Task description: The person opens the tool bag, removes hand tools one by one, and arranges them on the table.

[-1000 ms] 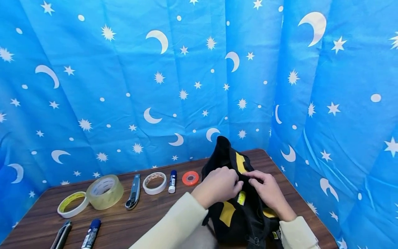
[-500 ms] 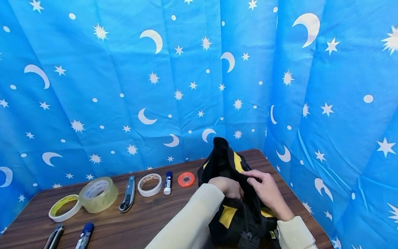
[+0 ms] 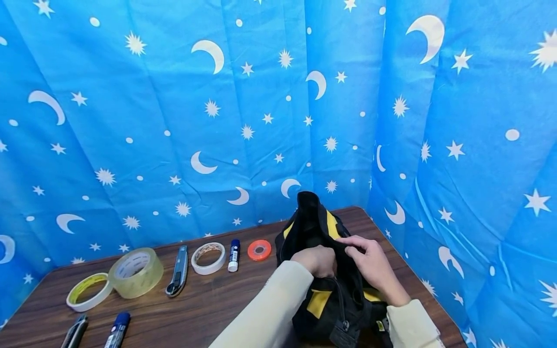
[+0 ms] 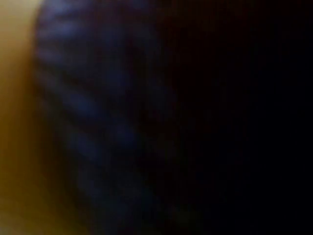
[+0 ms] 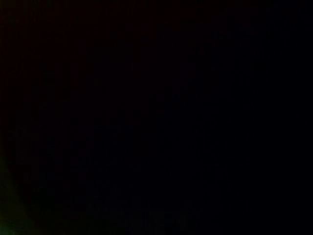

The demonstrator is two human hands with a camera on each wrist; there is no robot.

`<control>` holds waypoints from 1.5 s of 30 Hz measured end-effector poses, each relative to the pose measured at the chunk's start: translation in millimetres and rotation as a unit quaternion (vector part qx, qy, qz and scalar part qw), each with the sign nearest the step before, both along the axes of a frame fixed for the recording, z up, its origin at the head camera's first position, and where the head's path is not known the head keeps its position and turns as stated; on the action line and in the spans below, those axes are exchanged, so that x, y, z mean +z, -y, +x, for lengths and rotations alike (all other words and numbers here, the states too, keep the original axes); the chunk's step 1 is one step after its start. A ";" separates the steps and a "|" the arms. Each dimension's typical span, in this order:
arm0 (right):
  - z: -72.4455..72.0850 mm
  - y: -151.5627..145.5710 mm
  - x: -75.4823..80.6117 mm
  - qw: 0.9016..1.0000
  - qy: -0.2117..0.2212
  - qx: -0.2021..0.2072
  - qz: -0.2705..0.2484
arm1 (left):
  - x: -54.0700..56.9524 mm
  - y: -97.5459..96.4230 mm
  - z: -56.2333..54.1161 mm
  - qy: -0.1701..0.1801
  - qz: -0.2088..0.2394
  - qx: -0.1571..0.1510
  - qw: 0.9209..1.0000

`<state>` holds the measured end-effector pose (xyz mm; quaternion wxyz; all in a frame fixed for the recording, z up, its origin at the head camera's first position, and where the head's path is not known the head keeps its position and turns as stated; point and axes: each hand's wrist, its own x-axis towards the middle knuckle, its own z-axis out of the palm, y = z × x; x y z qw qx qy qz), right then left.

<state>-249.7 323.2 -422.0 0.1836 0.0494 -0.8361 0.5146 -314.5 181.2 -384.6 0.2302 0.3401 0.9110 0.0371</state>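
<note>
A black tool bag (image 3: 319,303) with yellow patches stands with its mouth spread on the right of the table. My left hand (image 3: 316,261) reaches down into that mouth; its fingers are hidden inside, so I cannot tell what they hold. On the right side of the opening, my right hand (image 3: 375,261) pinches the fabric rim between thumb and fingers. The left wrist view has only dark, blurred fabric (image 4: 98,107) close to the camera, and the right wrist view is almost black.
Left of the bag lie an orange tape roll (image 3: 259,250), a glue stick (image 3: 233,256), masking tape (image 3: 199,267), a box cutter (image 3: 177,273), clear packing tape (image 3: 150,276) and a yellow-cored tape roll (image 3: 101,297). Nearer are another cutter (image 3: 75,332) and a blue-capped tube (image 3: 117,330). Blue curtain stands behind.
My left hand has gone from above the bag's mouth down into it. A yellow tube visible beneath that hand a second ago is now out of sight. The right hand keeps the rim.
</note>
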 end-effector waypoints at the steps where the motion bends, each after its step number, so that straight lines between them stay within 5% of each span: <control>1: 0.0 0.9 0.1 1.000 0.002 0.001 -0.001 | 2.9 1.2 1.4 -0.014 0.009 0.002 1.000; 6: 1.1 3.5 0.0 1.000 0.008 0.001 -0.003 | 21.3 11.0 8.1 -0.064 0.056 0.036 0.996; 12: 2.7 5.3 0.9 1.000 0.006 0.003 0.000 | 48.8 36.2 4.3 -0.074 0.112 0.067 0.989; 20: 2.4 9.5 1.5 1.000 0.021 0.009 0.000 | 96.3 89.2 5.3 -0.104 0.260 0.052 0.959; 25: 2.2 9.5 -0.4 1.000 0.030 0.010 -0.002 | 115.9 115.4 12.3 -0.120 0.283 0.056 0.950; 36: 9.6 15.9 -3.7 1.000 0.024 0.004 0.016 | 105.3 170.9 18.3 -0.118 0.270 0.111 0.949; 45: 21.5 21.4 -3.9 1.000 0.013 -0.003 0.024 | 63.9 235.5 10.1 -0.117 0.167 0.175 0.963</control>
